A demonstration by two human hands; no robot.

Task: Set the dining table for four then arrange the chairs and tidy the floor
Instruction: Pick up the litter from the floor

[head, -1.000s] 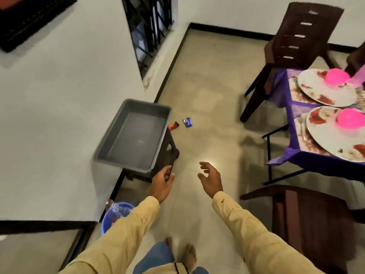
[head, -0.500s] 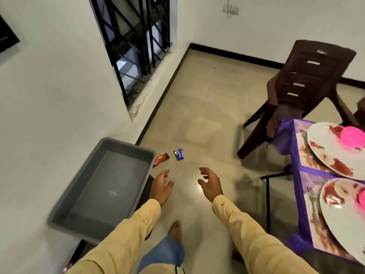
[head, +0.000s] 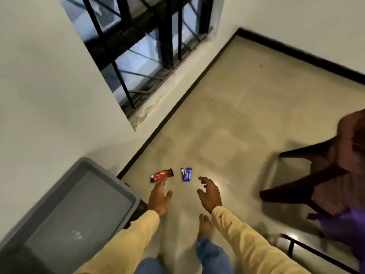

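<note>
Item 1, left hand (head: 160,196): reached forward and down from a yellow sleeve, back uppermost, fingers straight and close together, thumb spread aside; held nothing. Its fingertips overlapped the near end of the red wrapper (head: 162,175); contact could not be told.

Item 2, right hand (head: 210,194): reached out alongside, fingers spread and loosely bent, palm turned toward the left hand; held nothing.

Item 3, red wrapper: flat on the floor (head: 246,115), at twelve o'clock of the left hand.

Item 4, blue wrapper (head: 186,174): flat on the floor, just beside the red one at its three o'clock, apart from it; at eleven o'clock of the right hand, untouched.

Item 5, grey tub (head: 126,191): at seven o'clock of the view, beside the wall.

Item 6, brown chair (head: 316,186): at three o'clock, blurred; purple cloth (head: 343,230) at four o'clock.

Item 7, bare foot (head: 205,226): on the floor at six o'clock of the right hand
</note>
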